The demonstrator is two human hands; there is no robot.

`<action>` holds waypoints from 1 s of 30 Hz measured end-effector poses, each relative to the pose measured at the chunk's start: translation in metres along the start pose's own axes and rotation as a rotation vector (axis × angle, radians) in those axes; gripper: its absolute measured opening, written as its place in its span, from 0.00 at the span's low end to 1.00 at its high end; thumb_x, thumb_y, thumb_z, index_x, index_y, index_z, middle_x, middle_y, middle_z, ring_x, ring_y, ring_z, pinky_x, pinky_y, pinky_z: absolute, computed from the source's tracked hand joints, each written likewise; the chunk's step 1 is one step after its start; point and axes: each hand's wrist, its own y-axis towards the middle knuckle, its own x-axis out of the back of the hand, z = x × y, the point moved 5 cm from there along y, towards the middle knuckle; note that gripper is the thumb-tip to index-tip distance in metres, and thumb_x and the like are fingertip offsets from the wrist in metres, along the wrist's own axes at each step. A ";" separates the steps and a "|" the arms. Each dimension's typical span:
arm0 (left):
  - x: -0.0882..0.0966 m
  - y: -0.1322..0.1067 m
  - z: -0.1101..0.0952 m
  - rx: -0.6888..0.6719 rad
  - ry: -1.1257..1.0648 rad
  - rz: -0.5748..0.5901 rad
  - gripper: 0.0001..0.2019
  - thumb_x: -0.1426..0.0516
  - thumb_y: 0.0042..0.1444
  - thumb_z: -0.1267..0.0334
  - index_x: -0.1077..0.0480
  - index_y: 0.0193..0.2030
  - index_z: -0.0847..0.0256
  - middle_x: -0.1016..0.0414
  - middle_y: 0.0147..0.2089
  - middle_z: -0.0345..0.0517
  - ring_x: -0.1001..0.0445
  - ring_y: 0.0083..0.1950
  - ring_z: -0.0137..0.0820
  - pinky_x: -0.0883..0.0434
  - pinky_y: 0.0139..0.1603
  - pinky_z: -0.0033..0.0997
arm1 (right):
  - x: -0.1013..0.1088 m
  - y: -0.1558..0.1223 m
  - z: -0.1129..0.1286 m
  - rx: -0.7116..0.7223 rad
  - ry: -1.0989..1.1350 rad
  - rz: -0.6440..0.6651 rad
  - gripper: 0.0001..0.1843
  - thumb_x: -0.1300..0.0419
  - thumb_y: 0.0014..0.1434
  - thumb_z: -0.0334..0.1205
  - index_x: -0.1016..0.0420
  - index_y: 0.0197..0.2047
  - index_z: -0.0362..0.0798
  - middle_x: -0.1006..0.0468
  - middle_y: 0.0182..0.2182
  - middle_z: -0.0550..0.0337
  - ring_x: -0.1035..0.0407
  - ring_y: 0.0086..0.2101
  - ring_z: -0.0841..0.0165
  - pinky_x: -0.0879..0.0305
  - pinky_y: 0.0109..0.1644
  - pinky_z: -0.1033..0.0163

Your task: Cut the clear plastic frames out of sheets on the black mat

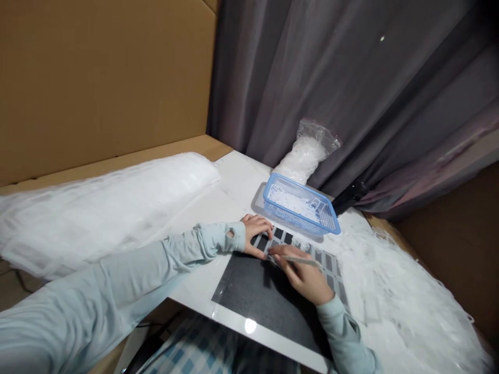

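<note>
My left hand (255,235) rests on a translucent white sheet with rows of rectangular openings (328,262), its thumb and fingers spread apart. This sheet lies along the far part of a black mat (261,298). Close beside the left thumb, my right hand (302,275) is closed around a slim, light-grey, pen-like tool (302,260). The tool slants across the fingers, with its tip end low at the sheet near the left thumb. The exact kind of tool cannot be made out, and the fingers partly hide its tip.
Behind the hands stands a blue mesh basket (334,222) with white scraps inside. A clear bag of white pieces (304,156) leans behind it. A stack of white sheets (105,202) lies left; a loose white pile (413,301) spreads right. A dark object (351,195) stands near the curtain (331,67).
</note>
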 end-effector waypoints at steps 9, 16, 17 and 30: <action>0.001 0.000 -0.001 0.005 -0.015 -0.004 0.27 0.37 0.46 0.41 0.33 0.47 0.55 0.32 0.57 0.46 0.37 0.58 0.44 0.48 0.57 0.43 | -0.010 -0.001 -0.001 -0.028 -0.101 0.019 0.14 0.54 0.70 0.38 0.28 0.48 0.51 0.23 0.39 0.52 0.26 0.40 0.62 0.29 0.46 0.58; 0.002 0.000 -0.004 -0.003 -0.028 0.013 0.22 0.37 0.47 0.42 0.33 0.39 0.57 0.32 0.57 0.45 0.38 0.59 0.44 0.48 0.57 0.43 | -0.010 0.000 -0.002 -0.017 -0.073 -0.033 0.13 0.52 0.70 0.38 0.26 0.46 0.50 0.24 0.38 0.53 0.28 0.41 0.62 0.30 0.46 0.58; 0.002 0.000 -0.004 -0.003 -0.028 0.015 0.22 0.37 0.47 0.42 0.32 0.39 0.56 0.33 0.57 0.44 0.38 0.59 0.44 0.48 0.58 0.44 | -0.010 0.001 -0.002 -0.020 -0.090 -0.038 0.13 0.52 0.70 0.38 0.26 0.46 0.50 0.23 0.38 0.54 0.28 0.40 0.62 0.30 0.46 0.58; 0.004 0.001 -0.010 -0.107 0.049 -0.077 0.16 0.38 0.52 0.48 0.33 0.38 0.58 0.28 0.53 0.46 0.35 0.57 0.42 0.50 0.57 0.44 | 0.005 -0.004 -0.020 -0.119 -0.082 -0.208 0.15 0.53 0.70 0.42 0.25 0.46 0.50 0.23 0.40 0.52 0.29 0.43 0.60 0.34 0.48 0.56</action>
